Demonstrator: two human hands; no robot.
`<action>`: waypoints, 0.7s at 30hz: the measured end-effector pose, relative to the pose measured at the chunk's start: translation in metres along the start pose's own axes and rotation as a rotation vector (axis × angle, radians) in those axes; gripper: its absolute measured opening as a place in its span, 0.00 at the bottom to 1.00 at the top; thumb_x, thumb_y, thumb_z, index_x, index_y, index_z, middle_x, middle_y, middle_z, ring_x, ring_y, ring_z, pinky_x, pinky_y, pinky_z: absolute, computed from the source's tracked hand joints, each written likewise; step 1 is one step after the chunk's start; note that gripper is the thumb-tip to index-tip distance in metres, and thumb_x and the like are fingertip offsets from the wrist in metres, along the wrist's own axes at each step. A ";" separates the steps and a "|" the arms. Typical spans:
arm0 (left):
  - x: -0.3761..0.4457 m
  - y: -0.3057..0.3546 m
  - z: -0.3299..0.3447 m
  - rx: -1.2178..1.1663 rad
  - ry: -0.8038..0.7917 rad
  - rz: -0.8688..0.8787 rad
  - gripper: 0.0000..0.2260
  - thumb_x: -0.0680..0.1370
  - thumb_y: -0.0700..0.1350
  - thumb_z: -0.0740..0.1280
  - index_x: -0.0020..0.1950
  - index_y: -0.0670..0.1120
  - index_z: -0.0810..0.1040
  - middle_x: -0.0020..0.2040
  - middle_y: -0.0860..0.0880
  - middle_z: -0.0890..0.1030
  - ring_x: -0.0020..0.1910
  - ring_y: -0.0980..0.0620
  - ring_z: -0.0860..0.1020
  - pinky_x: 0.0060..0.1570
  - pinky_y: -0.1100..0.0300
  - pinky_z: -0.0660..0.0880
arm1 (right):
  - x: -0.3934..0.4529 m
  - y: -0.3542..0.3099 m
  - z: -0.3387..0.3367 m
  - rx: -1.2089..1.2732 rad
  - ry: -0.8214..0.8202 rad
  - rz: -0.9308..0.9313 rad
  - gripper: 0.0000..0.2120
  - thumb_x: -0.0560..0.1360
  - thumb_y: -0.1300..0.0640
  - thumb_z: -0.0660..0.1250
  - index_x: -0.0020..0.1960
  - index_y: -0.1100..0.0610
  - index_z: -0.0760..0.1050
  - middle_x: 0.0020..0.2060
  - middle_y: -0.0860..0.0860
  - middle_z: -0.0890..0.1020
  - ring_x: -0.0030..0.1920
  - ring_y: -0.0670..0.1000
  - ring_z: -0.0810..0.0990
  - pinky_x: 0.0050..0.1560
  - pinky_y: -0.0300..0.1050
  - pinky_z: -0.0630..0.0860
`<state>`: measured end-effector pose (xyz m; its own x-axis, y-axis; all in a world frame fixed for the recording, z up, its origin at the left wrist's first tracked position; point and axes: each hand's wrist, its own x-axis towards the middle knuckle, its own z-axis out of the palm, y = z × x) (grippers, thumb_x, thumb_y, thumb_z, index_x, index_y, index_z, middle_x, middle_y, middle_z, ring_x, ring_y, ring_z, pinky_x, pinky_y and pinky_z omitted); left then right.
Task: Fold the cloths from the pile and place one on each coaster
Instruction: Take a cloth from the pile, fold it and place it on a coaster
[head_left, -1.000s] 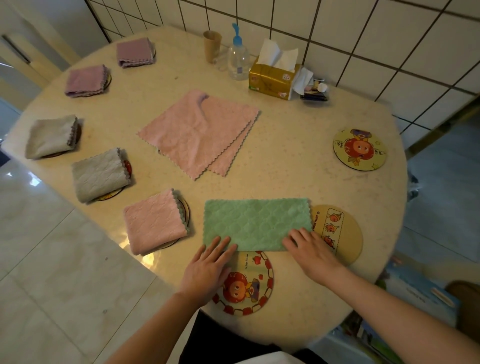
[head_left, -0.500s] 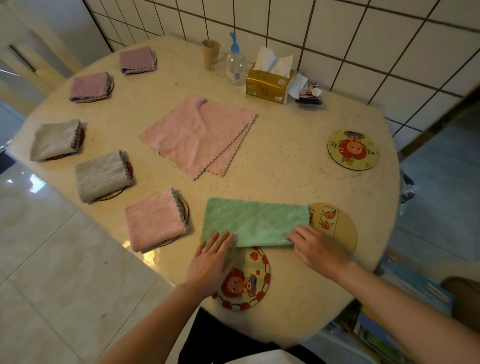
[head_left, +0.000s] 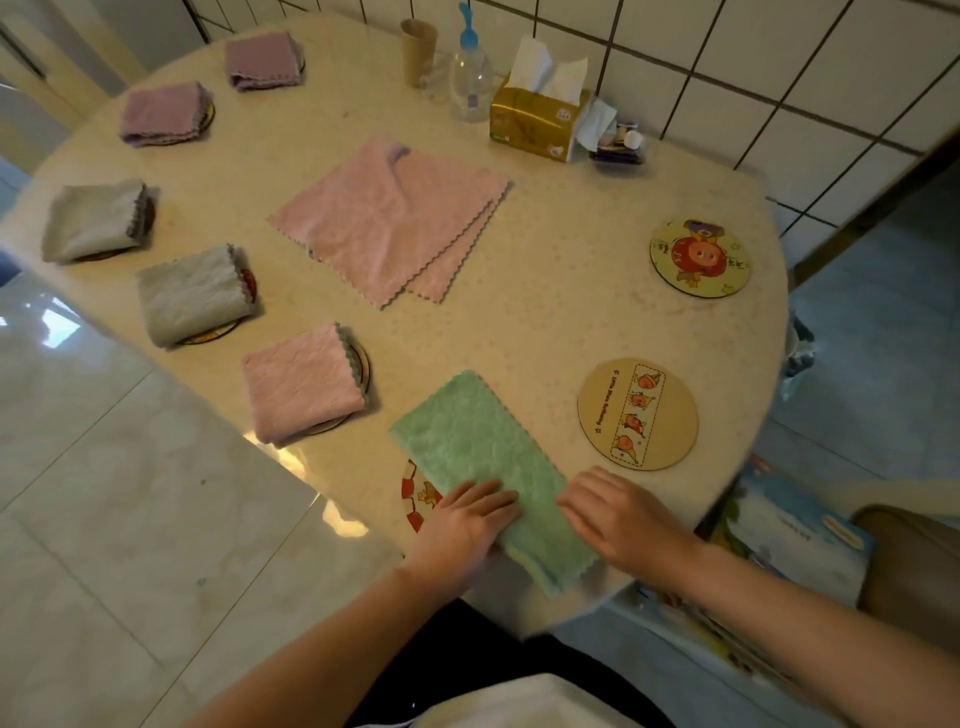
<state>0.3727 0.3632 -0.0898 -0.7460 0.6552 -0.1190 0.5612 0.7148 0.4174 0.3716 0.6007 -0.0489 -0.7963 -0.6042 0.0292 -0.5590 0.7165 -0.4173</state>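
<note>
A green cloth (head_left: 480, 457), folded into a long strip, lies slantwise at the table's near edge, covering most of a red-rimmed coaster (head_left: 415, 493). My left hand (head_left: 467, 519) rests flat on the strip's near end. My right hand (head_left: 618, 512) lies flat just right of that end, fingertips touching its edge. Two pink cloths (head_left: 389, 218) lie unfolded in the table's middle. A tan coaster (head_left: 638, 414) and a yellow coaster (head_left: 700, 257) on the right carry no cloth. Several folded cloths sit on coasters along the left edge, the nearest pink (head_left: 301, 382).
A tissue box (head_left: 537, 119), a clear bottle (head_left: 470, 78), a brown cup (head_left: 418, 49) and small items stand at the back by the tiled wall. The round table (head_left: 571, 312) ends just before my arms. Books (head_left: 789, 530) lie on the floor at right.
The green strip has turned from lying sideways to running slantwise towards me, uncovering the tan coaster. Both hands came closer together at its near end.
</note>
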 end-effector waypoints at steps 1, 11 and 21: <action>-0.006 -0.002 0.002 0.025 0.001 0.003 0.23 0.66 0.49 0.74 0.61 0.52 0.80 0.61 0.54 0.80 0.63 0.50 0.77 0.62 0.48 0.73 | 0.004 0.008 0.001 -0.046 -0.006 0.003 0.09 0.75 0.61 0.63 0.54 0.57 0.76 0.47 0.50 0.80 0.48 0.48 0.76 0.47 0.45 0.78; -0.043 -0.012 0.003 -0.167 0.037 -0.091 0.24 0.73 0.41 0.70 0.69 0.46 0.74 0.68 0.47 0.75 0.68 0.48 0.72 0.70 0.56 0.62 | 0.035 0.030 0.030 -0.276 -0.377 -0.276 0.39 0.70 0.68 0.69 0.75 0.53 0.56 0.74 0.52 0.63 0.72 0.51 0.64 0.68 0.48 0.67; -0.025 -0.024 -0.032 -0.920 0.232 -0.785 0.05 0.78 0.44 0.67 0.46 0.48 0.83 0.39 0.46 0.82 0.38 0.54 0.77 0.41 0.52 0.75 | 0.074 0.023 0.012 0.413 -0.303 0.217 0.13 0.74 0.59 0.69 0.58 0.53 0.78 0.50 0.47 0.82 0.48 0.46 0.80 0.49 0.40 0.78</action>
<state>0.3666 0.3219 -0.0676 -0.8658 -0.0008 -0.5003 -0.4599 0.3951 0.7953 0.3024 0.5681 -0.0677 -0.7468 -0.5748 -0.3343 -0.2037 0.6764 -0.7078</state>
